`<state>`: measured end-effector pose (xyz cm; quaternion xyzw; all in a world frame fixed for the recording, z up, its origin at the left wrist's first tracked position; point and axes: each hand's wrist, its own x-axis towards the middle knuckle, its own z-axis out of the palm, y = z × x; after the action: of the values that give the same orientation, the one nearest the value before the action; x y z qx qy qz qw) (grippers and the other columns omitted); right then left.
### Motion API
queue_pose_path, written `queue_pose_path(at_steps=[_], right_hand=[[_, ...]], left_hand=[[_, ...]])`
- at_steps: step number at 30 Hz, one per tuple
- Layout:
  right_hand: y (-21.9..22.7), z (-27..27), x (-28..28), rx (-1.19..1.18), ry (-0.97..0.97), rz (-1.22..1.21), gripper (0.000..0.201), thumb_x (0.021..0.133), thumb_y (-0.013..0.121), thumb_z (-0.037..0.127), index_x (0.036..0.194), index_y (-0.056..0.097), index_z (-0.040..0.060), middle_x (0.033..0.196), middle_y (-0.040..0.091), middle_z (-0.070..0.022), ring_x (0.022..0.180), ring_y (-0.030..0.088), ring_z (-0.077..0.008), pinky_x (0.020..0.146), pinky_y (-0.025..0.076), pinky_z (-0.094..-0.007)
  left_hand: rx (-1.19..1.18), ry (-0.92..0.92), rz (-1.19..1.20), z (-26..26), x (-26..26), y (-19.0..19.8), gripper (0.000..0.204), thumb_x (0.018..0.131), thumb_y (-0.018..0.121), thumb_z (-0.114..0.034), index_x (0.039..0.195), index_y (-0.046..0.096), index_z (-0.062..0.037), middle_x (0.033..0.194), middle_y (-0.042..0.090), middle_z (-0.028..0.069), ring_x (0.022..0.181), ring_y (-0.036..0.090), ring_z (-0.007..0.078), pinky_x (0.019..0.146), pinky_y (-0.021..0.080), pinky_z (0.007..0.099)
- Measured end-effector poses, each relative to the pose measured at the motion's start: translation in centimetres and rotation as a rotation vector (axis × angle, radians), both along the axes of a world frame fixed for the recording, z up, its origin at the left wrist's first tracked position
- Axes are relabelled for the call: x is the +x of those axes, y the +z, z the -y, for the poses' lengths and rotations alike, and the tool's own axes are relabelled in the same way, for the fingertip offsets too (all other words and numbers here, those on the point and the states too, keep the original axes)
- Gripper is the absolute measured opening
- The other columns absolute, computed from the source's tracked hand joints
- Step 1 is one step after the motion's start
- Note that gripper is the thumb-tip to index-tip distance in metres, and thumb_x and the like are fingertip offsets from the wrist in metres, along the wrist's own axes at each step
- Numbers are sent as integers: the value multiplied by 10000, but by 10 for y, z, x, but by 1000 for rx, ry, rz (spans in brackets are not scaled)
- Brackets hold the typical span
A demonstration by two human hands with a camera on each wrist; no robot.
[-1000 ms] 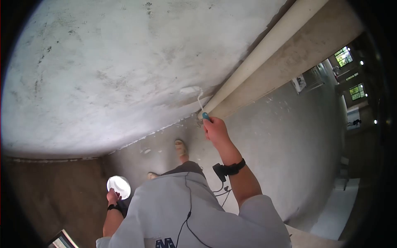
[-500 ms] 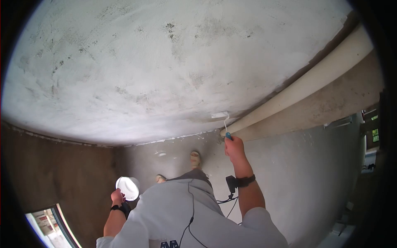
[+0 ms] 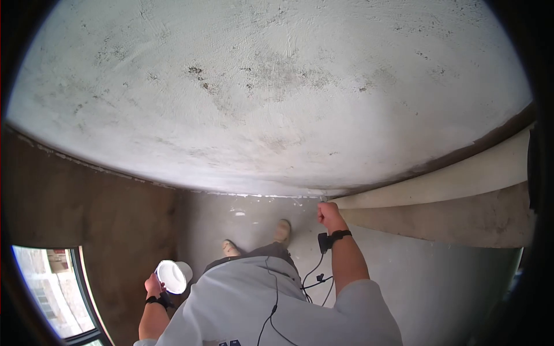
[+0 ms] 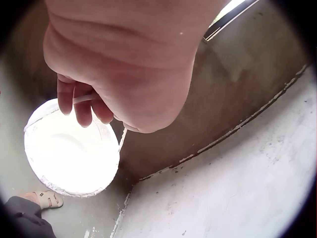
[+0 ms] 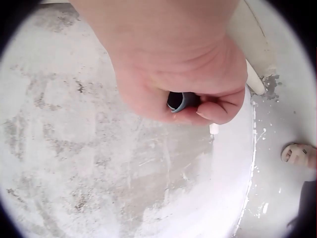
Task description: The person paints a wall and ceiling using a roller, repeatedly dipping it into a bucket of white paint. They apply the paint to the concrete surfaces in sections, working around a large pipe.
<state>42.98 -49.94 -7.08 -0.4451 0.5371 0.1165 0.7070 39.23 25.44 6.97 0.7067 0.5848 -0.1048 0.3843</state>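
My left hand [image 3: 153,284] holds a white bucket [image 3: 175,277] by its thin wire handle, beside my left leg. In the left wrist view the fingers curl round a white grip on the handle, and the bucket's [image 4: 74,153] inside is bright white. My right hand [image 3: 329,213] is wrapped round the handle of a paint roller, low by the wall's right end. The hollow blue end of the roller handle [image 5: 183,101] shows within the fist in the right wrist view. A small white part of the roller [image 5: 214,129] peeks out below the fingers; the rest is hidden.
A patchy white wall [image 3: 259,115] with dark spots fills the front. A pale pipe [image 3: 438,179] runs along its right side. On the left are a brown wall [image 3: 98,202] and a window [image 3: 55,294]. Cables [image 3: 314,279] hang near the right arm; paint flecks mark the floor [image 3: 242,207].
My view has turned to the right, and the wall fills more of it. The right hand has come lower, and the roller head seen earlier is now out of sight. The bucket stays in the left hand.
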Motion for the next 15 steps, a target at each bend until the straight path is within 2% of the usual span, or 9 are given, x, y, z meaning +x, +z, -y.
queue_pose_path(at_steps=[3, 6, 7, 10, 12, 13, 15], right_hand=[[-17, 7, 5, 17, 63, -26, 166, 766, 586, 52, 634, 486, 65, 538, 466, -64, 429, 438, -180, 377, 335, -314], [-22, 2, 8, 34, 99, -18, 163, 764, 580, 52, 628, 492, 63, 541, 474, -74, 435, 447, -192, 380, 347, -322], [-21, -2, 8, 37, 107, -3, 159, 765, 577, 52, 629, 495, 63, 543, 474, -75, 439, 450, -193, 382, 351, -326], [-12, -12, 0, 36, 126, 43, 151, 769, 569, 54, 633, 504, 62, 549, 475, -79, 451, 461, -198, 388, 363, -335], [4, -19, -7, 95, 86, 60, 144, 780, 568, 54, 648, 511, 62, 555, 475, -76, 462, 467, -195, 398, 369, -334], [15, -24, -10, 166, 56, 78, 138, 792, 567, 54, 663, 517, 62, 562, 475, -74, 472, 472, -193, 408, 375, -333], [38, -36, -17, 119, 37, 83, 149, 811, 572, 68, 672, 518, 63, 567, 476, -64, 480, 474, -181, 415, 375, -322]], left_hand=[[8, -55, -46, -4, -12, 12, 305, 866, 498, -298, 924, 576, -9, 636, 546, 111, 488, 541, 219, 414, 464, 359], [42, 19, 39, 28, -10, 26, 283, 849, 472, -240, 649, 472, -40, 487, 423, 92, 385, 432, 214, 362, 352, 360], [36, 11, 38, 24, -7, 21, 283, 849, 472, -240, 649, 472, -40, 487, 423, 92, 385, 432, 214, 362, 352, 360], [48, -31, 63, 6, -1, -4, 249, 844, 480, -242, 693, 494, -44, 491, 430, 93, 376, 422, 215, 353, 340, 356], [31, -104, -37, -12, 12, -20, 290, 857, 514, -305, 931, 601, -39, 664, 550, 100, 496, 528, 221, 401, 439, 367], [21, -113, -34, -17, 19, -31, 290, 857, 514, -305, 931, 601, -39, 664, 550, 100, 496, 528, 221, 401, 439, 367], [-30, -61, -1, -27, 40, -47, 269, 848, 515, -308, 936, 583, -64, 698, 518, 87, 527, 520, 226, 431, 438, 392]])
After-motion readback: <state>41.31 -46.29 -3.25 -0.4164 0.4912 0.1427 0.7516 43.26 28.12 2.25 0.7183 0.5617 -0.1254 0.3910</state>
